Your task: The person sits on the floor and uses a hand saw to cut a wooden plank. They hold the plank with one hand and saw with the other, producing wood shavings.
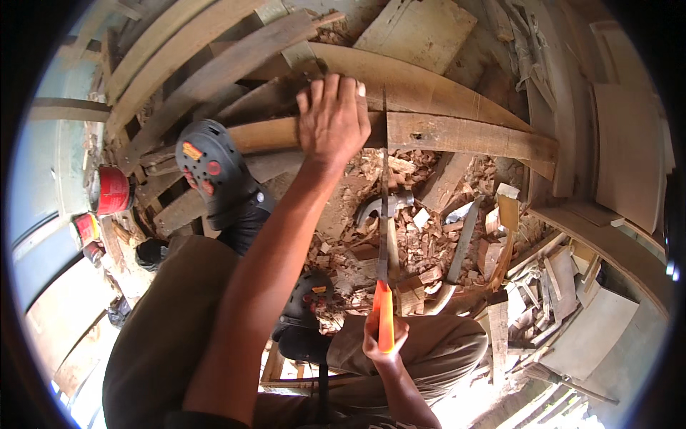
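Note:
My right hand [384, 344] is closed around the orange handle of a handsaw [384, 247]. Its narrow blade points away from me and crosses a wooden beam [468, 134], where a dark line runs at the blade. Just left of the blade, my left hand [333, 118] grips the same beam, its fingers bent over the far side. My left foot, in a dark clog [218, 166] with red and orange charms, rests on the wood further left. A second clog [309, 297] is on the ground below.
A claw hammer [386, 206] lies among wood chips [357, 264] under the beam. Long boards [207, 79] are stacked at the far left, near a red can [111, 190]. Panels [629, 157] lean at the right, above a heap of offcuts [547, 293].

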`<state>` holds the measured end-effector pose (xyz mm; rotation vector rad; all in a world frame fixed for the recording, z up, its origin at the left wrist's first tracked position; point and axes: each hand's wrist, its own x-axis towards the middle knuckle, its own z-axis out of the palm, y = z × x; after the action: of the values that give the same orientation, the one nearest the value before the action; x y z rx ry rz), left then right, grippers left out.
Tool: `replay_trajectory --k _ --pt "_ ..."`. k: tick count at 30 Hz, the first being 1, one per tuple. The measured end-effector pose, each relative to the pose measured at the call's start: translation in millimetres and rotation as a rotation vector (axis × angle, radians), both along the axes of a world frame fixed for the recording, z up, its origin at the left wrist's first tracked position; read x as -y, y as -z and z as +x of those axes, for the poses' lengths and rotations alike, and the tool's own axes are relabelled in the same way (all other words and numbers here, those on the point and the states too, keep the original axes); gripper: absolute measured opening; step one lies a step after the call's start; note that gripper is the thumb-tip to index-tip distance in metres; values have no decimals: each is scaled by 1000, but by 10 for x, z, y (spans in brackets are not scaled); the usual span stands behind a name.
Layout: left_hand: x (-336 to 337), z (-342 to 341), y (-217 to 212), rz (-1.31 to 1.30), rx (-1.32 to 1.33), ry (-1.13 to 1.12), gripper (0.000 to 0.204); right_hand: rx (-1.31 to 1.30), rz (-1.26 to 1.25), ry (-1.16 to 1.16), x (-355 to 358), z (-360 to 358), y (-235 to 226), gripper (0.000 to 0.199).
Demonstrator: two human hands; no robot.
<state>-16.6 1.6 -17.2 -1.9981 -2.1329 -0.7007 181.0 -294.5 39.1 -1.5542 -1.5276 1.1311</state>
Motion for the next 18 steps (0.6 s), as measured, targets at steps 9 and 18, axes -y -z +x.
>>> replay_trajectory --k 9,18 --pt "-31 -21 -13 4 42 45 22 -120 0 44 -23 -78 28 12" --pt "-228 -7 -24 25 45 40 36 -127 19 72 -181 -42 -80 23"
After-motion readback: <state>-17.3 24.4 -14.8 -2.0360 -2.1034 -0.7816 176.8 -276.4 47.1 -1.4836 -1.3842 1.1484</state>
